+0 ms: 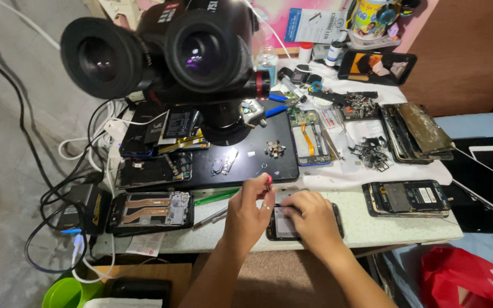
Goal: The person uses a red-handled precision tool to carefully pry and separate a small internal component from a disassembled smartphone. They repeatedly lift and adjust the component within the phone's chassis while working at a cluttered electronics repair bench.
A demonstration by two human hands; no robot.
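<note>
An opened black phone (pixel 285 222) lies flat near the front edge of the white bench (pixel 372 222). My right hand (pixel 313 219) rests on top of it, fingers curled over its upper half, hiding much of it. My left hand (pixel 249 214) is raised just left of the phone and pinches a small tool with a red tip (pixel 269 179) between thumb and fingers, its point aimed down toward the phone's top edge.
A big stereo microscope (pixel 189 51) hangs over a black work mat (pixel 258 157). Several dismantled phones lie around, such as one at left (pixel 152 210) and one at right (pixel 409 198). Small parts (pixel 275 149), tweezers (pixel 211 217), cables (pixel 58 194), tablets (pixel 489 171), bottles behind.
</note>
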